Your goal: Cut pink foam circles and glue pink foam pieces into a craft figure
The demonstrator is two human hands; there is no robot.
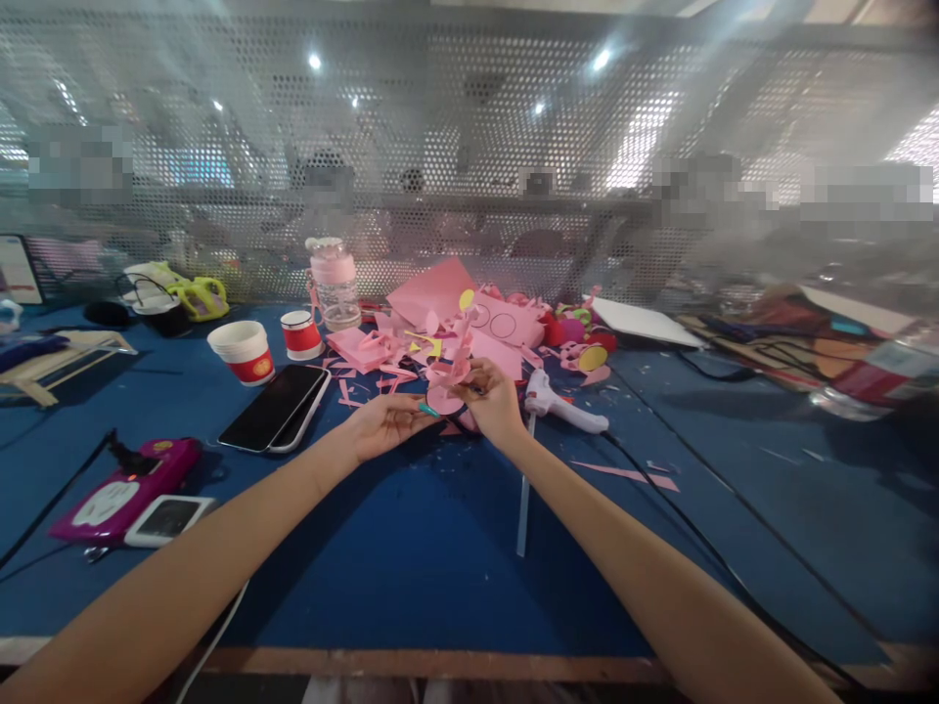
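Note:
My left hand [385, 422] lies palm up on the blue table [411, 548], fingers curled toward a pink paper cut-out [449, 383]. My right hand [490, 399] is closed on that same pink piece from the right, pinching it near its top. A small teal bit [429, 411] shows between the two hands. Behind them lies a heap of pink paper sheets and scraps [447, 323]. A white glue gun [558, 403] rests just right of my right hand, with a clear glue stick [523, 494] lying below it.
Two stacked phones [277, 408] lie left of my hands. Paper cups [244, 350] and a pink bottle [334, 284] stand behind them. A magenta device [128, 486] and small white gadget [167, 518] sit at the left. Cables [704, 548] cross the right side. A perforated screen [469, 147] backs the table.

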